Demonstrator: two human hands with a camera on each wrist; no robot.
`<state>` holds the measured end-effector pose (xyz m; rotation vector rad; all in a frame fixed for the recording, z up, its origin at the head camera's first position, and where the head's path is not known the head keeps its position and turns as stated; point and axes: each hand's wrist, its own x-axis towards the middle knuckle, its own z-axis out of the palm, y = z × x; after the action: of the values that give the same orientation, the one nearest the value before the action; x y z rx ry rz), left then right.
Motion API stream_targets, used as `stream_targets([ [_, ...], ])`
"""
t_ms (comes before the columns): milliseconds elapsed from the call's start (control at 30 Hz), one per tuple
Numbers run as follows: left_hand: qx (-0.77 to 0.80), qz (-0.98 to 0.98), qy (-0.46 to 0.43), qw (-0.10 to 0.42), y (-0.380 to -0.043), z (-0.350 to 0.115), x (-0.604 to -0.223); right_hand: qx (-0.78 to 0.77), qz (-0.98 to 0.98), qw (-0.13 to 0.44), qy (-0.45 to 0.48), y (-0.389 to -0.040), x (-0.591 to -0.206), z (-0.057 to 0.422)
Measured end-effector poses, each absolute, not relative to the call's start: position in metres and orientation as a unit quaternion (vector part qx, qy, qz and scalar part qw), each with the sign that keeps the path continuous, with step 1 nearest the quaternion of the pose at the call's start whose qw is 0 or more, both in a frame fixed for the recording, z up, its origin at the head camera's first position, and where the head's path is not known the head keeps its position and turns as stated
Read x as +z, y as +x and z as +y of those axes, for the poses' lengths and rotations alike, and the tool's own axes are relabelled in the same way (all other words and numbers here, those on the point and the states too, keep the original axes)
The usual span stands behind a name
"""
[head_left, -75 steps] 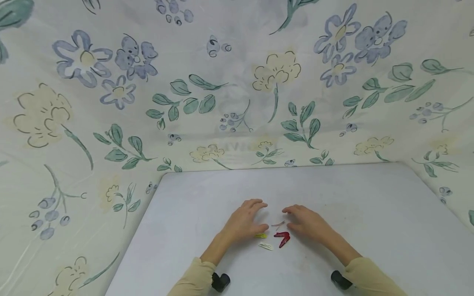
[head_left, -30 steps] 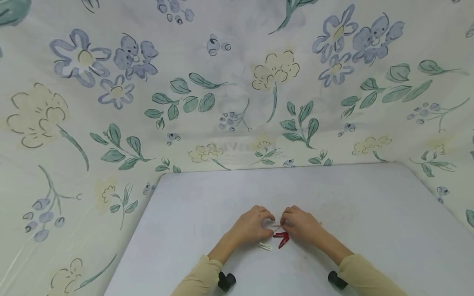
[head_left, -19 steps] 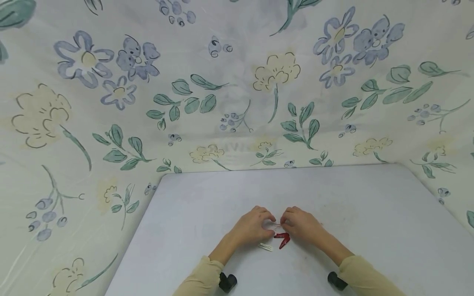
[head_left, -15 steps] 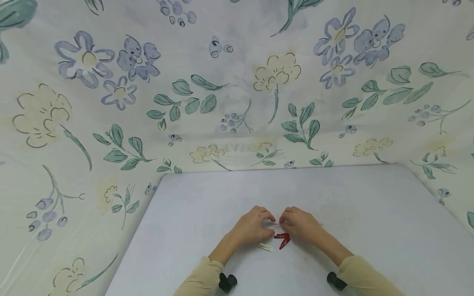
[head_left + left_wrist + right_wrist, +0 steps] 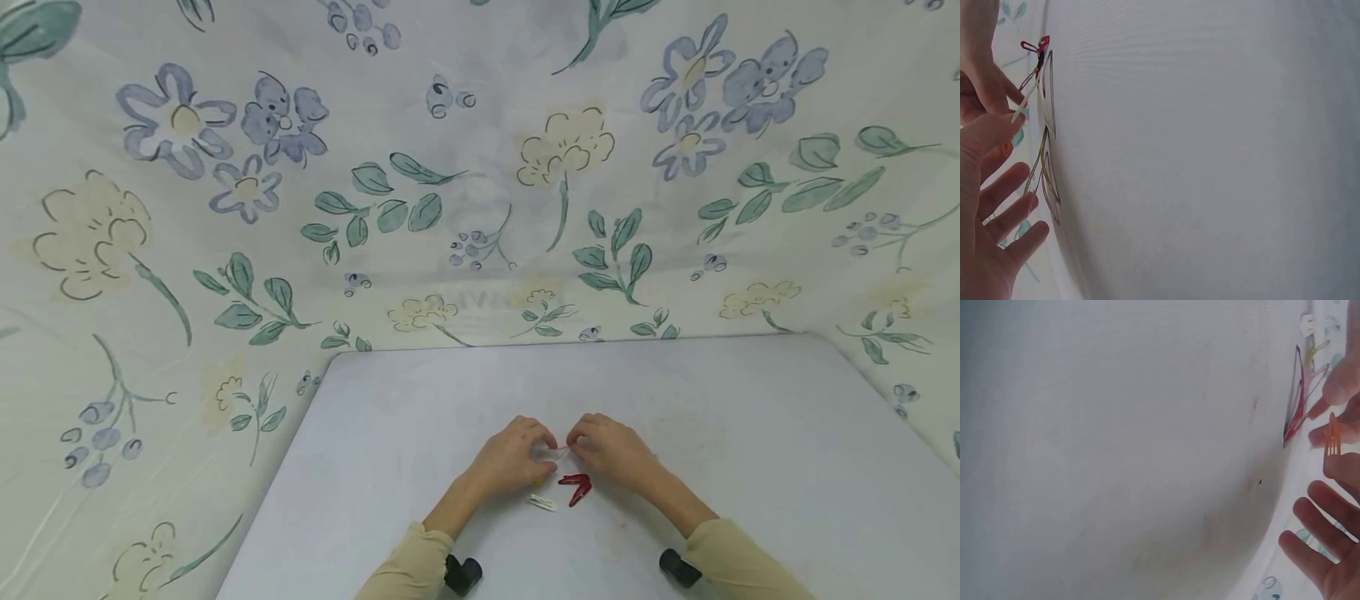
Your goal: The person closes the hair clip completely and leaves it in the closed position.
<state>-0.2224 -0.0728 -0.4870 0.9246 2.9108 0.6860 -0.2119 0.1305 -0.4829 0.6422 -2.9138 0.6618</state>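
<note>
My right hand (image 5: 611,446) pinches an orange snap hair clip (image 5: 1332,432) between thumb and index finger, its pronged side toward the thumb. My left hand (image 5: 513,457) faces it, thumb and fingers curved apart, with the clip reaching into that gap and its fingertips close to the clip. On the table in front lie a red hair clip (image 5: 576,487) with its two arms spread and a white one (image 5: 543,502). A yellow-green clip (image 5: 1041,159) lies by the left fingers, mostly hidden in the head view by the left thumb.
A white table (image 5: 420,400) spreads beneath both hands. Floral cloth (image 5: 480,167) hangs behind it and along its sides. Black wrist-worn devices show below the left forearm (image 5: 463,575) and the right forearm (image 5: 679,568).
From lying between the spread hands, the thin reddish-orange clip is now pinched by the right hand. Both hands have come closer together, and the right hand has lately risen slightly with the clip.
</note>
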Motion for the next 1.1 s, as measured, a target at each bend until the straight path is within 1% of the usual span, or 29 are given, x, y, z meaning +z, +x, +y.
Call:
stream_targets([
  [100, 0.233, 0.93, 0.284, 0.006, -0.221, -0.073, -0.485, 0.23, -0.95, 0.045, 0.207, -0.211, -0.482, 0.13],
  [400, 0.239, 0.93, 0.279, -0.027, -0.22, -0.076, -0.48, 0.242, -0.947, 0.051, 0.203, -0.211, -0.484, 0.127],
  [567, 0.252, 0.928, 0.27, -0.04, -0.219, -0.078, -0.479, 0.258, -0.947, 0.053, 0.186, -0.212, -0.483, 0.124],
  [833, 0.32, 0.918, 0.229, -0.046, -0.221, -0.08, -0.473, 0.31, -0.933, 0.08, 0.165, -0.212, -0.477, 0.121],
  [1100, 0.355, 0.903, 0.231, -0.073, -0.224, -0.083, -0.47, 0.338, -0.92, 0.113, 0.163, -0.214, -0.476, 0.12],
])
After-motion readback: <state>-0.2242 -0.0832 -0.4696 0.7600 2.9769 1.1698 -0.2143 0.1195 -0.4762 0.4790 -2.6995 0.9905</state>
